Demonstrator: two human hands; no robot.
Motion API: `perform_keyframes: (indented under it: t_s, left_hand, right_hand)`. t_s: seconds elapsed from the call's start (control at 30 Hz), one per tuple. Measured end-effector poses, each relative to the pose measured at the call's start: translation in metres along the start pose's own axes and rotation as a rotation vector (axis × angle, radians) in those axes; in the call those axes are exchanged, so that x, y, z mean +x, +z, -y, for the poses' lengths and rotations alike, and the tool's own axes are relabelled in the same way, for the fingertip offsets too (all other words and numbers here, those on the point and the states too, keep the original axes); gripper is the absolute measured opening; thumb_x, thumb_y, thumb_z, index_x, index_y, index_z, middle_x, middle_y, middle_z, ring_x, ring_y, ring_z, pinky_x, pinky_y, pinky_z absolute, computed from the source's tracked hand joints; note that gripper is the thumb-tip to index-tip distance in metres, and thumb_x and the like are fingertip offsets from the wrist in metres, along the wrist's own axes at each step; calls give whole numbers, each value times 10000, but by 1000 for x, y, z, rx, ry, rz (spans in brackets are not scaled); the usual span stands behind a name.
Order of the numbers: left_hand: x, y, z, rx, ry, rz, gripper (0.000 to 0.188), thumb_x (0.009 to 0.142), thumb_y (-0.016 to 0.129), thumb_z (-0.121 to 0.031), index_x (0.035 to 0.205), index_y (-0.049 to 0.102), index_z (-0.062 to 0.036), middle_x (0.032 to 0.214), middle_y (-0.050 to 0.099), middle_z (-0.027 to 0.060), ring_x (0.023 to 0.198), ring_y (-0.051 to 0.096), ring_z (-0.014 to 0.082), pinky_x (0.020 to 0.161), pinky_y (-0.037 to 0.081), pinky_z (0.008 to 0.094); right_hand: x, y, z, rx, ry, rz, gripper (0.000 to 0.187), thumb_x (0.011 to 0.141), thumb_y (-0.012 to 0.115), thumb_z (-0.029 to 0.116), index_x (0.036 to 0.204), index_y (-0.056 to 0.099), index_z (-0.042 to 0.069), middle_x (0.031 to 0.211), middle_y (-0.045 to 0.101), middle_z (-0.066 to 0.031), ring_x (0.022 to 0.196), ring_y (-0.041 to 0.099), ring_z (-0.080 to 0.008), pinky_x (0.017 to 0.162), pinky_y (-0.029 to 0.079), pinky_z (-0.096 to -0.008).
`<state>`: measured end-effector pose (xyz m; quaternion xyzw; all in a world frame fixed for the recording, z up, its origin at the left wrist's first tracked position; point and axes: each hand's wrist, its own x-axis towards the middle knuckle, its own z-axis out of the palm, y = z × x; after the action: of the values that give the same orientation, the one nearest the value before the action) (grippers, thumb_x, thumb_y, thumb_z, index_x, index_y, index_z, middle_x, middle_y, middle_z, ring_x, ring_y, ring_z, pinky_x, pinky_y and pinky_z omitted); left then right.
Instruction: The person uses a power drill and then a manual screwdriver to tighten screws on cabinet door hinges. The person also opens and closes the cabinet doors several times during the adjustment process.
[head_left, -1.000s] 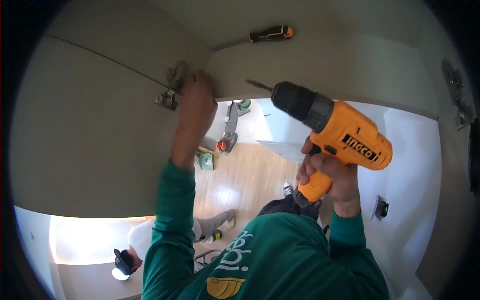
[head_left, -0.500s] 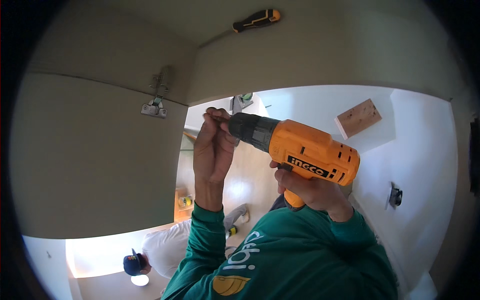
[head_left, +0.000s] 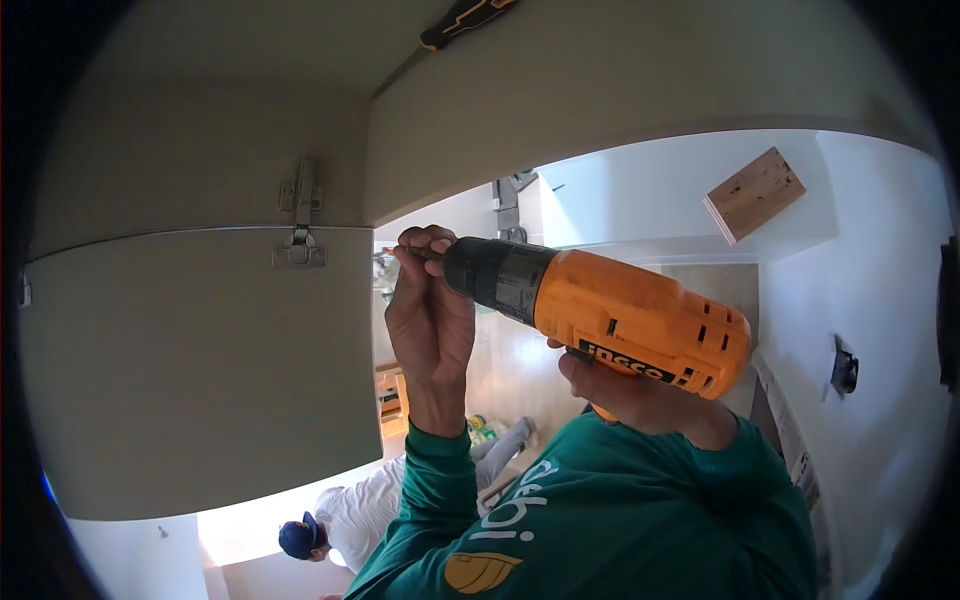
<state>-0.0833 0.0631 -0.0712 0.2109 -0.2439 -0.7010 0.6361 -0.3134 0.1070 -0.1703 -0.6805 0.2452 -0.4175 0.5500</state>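
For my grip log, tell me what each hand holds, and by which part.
Right hand: the orange drill, by its handle. Left hand: what looks like the drill's bit, pinched just ahead of the black chuck.

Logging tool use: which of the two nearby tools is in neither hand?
The black and yellow screwdriver at the picture's top edge; the orange drill is gripped by the right hand.

Deep green long-sleeved top (head_left: 650,500), soft cloth, loose folds. White rounded lettering (head_left: 513,508) on chest, toward left; yellow hard-hat print (head_left: 482,573) just beside it, nearer, darker curved lines across crown. Left sleeve (head_left: 437,495) same green, creased, narrow cuff at wrist. Right sleeve (head_left: 752,468) plain green. Left hand (head_left: 432,325), right hand (head_left: 640,395) both bare.
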Motion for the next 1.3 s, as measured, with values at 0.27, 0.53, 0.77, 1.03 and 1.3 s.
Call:
perform_keyframes:
  t_s: [0.27, 0.53, 0.77, 1.03, 1.3]
  left_hand:
    - [2, -2, -8, 195, 37, 10, 228, 1096, 497, -190, 1209, 620, -34, 1165, 614, 80, 1149, 605, 176, 1059, 513, 371]
    - [20, 23, -22, 226, 275, -267, 191, 1066, 566, -147, 1196, 580, -9, 1112, 628, 102, 1012, 638, 157, 1020, 537, 291]
    - [58, -13, -70, -122, 337, -96, 172, 1045, 556, -31, 1197, 572, 49, 1131, 631, 135, 1037, 658, 180, 915, 611, 275]
    - [63, -19, -65, -185, 435, -172, 181, 1040, 562, -22, 1195, 563, 72, 1103, 638, 129, 1003, 657, 190, 907, 604, 268]
    - [69, -27, -70, -213, 472, -191, 191, 1041, 586, -68, 1178, 574, 64, 1060, 643, 131, 963, 649, 180, 880, 579, 274]
  right_hand:
    - [-4, 6, -2, -836, -412, -282, 500, 942, 734, 256, 1371, 507, 134, 1273, 577, 3, 1097, 642, -145, 937, 569, -365]
    - [55, 7, 52, -76, -186, -126, 327, 873, 763, 190, 1136, 608, 73, 1042, 649, -57, 948, 671, -249, 814, 537, -389]
    - [142, -5, 97, 725, 343, -58, 245, 892, 695, 203, 1026, 660, 1, 748, 631, -64, 592, 677, -226, 559, 557, -354]
    - [161, -6, 93, 700, 375, 2, 297, 870, 689, 226, 1059, 654, 0, 736, 619, -64, 565, 666, -227, 534, 554, -374]
    - [168, 0, 87, 696, 342, 25, 303, 871, 692, 221, 1066, 645, -6, 745, 624, -58, 566, 674, -224, 551, 571, -367]
